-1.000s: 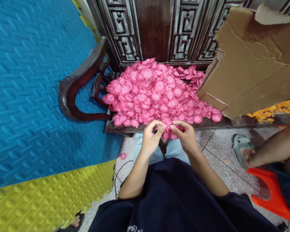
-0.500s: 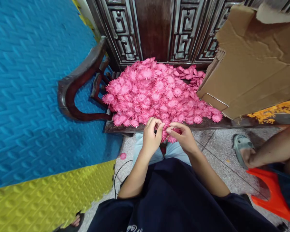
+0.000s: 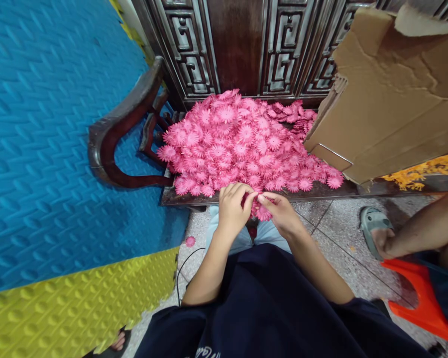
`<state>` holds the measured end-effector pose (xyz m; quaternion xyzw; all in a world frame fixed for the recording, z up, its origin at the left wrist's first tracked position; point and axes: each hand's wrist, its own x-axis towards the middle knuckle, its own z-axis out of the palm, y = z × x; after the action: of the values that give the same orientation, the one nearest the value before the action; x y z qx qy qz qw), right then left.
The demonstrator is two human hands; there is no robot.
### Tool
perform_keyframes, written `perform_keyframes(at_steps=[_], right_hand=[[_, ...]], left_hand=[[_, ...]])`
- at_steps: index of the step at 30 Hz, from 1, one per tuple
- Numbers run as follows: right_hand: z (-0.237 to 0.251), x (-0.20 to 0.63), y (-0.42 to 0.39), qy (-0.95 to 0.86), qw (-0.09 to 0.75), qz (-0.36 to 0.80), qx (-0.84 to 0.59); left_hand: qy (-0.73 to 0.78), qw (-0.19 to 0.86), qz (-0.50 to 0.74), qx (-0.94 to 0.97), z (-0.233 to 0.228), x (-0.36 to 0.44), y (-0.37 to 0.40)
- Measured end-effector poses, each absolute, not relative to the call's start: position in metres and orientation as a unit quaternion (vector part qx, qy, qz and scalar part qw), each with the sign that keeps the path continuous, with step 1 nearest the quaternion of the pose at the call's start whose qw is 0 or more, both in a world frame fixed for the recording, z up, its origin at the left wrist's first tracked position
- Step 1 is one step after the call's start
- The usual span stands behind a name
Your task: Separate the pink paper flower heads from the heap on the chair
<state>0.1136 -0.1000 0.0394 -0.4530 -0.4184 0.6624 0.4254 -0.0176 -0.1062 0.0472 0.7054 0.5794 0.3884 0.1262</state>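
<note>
Big blue mat fills the left side, with a yellow mat below it. Behind everything is a dark carved wooden panel, and a torn cardboard box leans in from the upper right. The carrying surface is a dark wooden bench with a curved armrest at its left end.

The bench is pretty much buried under a pile of pink fabric flowers, running from the back edge right up to the front edge. Some orange flowers peek out at the right end, under the cardboard.

Another person's leg and sandal sit at the right next to an orange stool. One stray pink flower lies on the floor below the bench's front left corner.

Now the hands, both just at the middle of the front edge. Left hand is curled, fingers pinched in on a small bunch of flowers. Right hand is pinched on the same bunch from the other side, fingertips nearly touching the left's. The bunch hangs just off the front edge, over the person's lap.
</note>
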Motion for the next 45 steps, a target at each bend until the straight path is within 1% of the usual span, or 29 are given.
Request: perform_keyframes(at_steps=[7, 14, 17, 21, 26, 28, 35, 39, 42, 45], right_hand=[[0.038, 0.107, -0.101, -0.371, 0.455, 0.674, -0.448], [0.028, 0.096, -0.105, -0.309, 0.506, 0.648, -0.477], [0.027, 0.092, -0.106, -0.294, 0.512, 0.651, -0.477], [0.029, 0.085, -0.109, -0.267, 0.524, 0.645, -0.488], [0.034, 0.079, -0.116, -0.232, 0.534, 0.654, -0.483], [0.036, 0.077, -0.117, -0.218, 0.533, 0.665, -0.476], [0.043, 0.072, -0.122, -0.189, 0.544, 0.668, -0.471], [0.047, 0.076, -0.122, -0.248, 0.512, 0.678, -0.466], [0.050, 0.080, -0.122, -0.286, 0.482, 0.687, -0.463], [0.053, 0.081, -0.123, -0.296, 0.472, 0.688, -0.464]], left_hand=[[0.586, 0.158, 0.447, 0.657, 0.043, -0.012, -0.109], [0.608, 0.291, 0.500, 0.544, 0.039, -0.007, -0.111], [0.607, 0.313, 0.516, 0.517, 0.039, -0.004, -0.112], [0.611, 0.290, 0.554, 0.485, 0.036, 0.003, -0.115], [0.604, 0.211, 0.619, 0.456, 0.033, 0.010, -0.118], [0.593, 0.196, 0.648, 0.437, 0.033, 0.010, -0.118], [0.617, 0.150, 0.703, 0.319, 0.031, 0.018, -0.120], [0.611, 0.101, 0.726, 0.299, 0.031, 0.022, -0.123], [0.623, 0.081, 0.727, 0.277, 0.033, 0.023, -0.124], [0.632, 0.072, 0.728, 0.257, 0.035, 0.023, -0.125]])
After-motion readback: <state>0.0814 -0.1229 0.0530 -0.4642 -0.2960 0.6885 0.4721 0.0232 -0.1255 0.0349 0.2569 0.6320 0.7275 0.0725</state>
